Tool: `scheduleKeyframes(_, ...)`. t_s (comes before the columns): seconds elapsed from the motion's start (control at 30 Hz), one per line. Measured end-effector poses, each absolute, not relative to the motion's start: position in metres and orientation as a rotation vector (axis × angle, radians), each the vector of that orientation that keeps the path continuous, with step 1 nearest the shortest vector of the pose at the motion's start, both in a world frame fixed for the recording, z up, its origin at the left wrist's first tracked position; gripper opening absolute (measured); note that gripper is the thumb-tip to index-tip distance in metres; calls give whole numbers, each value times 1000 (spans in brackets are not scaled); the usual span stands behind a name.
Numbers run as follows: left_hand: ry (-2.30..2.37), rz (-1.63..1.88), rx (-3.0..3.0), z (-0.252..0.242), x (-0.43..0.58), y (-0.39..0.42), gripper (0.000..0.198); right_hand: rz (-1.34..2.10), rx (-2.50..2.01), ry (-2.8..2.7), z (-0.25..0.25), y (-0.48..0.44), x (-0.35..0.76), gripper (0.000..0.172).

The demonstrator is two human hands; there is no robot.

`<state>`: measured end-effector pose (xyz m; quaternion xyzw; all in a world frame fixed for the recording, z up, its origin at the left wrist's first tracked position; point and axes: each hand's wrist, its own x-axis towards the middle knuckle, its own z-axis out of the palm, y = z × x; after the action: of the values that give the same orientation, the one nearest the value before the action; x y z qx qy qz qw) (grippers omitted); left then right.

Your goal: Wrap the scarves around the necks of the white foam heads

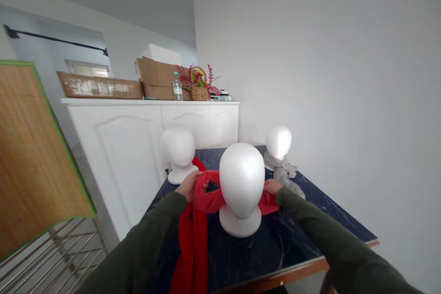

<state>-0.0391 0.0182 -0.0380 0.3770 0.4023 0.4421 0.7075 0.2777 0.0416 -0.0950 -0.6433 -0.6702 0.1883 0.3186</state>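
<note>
A white foam mannequin head (242, 181) stands upright on the dark blue marbled table in front of me. Behind its neck runs a red scarf (208, 197), which shows on both sides of the head. My left hand (190, 185) is closed on the scarf to the left of the head, and long ends hang down toward the table's near edge. On the other side my right hand (273, 187) grips the scarf close to the neck; its fingers are partly hidden.
A second foam head (178, 154) stands at the back left, and a third head (279, 142) with a grey scarf (287, 179) at the back right. A white cabinet (120, 133) bears cardboard boxes (158, 78), a bottle (177, 87) and a flower basket (200, 93). Left is a metal rack (65, 252).
</note>
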Motion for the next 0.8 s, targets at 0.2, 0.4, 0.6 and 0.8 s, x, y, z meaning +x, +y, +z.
scheduleKeyframes(0.2, 744, 515, 1128, -94, -18, -37, 28, 449, -1551, -1780, -159, 13, 292, 37)
scheduleKeyframes(0.4, 743, 427, 1439, -135, 19, -26, 30, 351, -1577, -1657, -170, -12, 287, 55)
scheduleKeyframes(0.6, 744, 572, 1311, -161, 30, -22, 42, 959, -1131, -1120, -166, -65, 237, 46)
scheduleKeyframes(0.8, 498, 938, 1676, -134, 32, -41, 60, 906, -1073, -988, -170, -93, 169, 42)
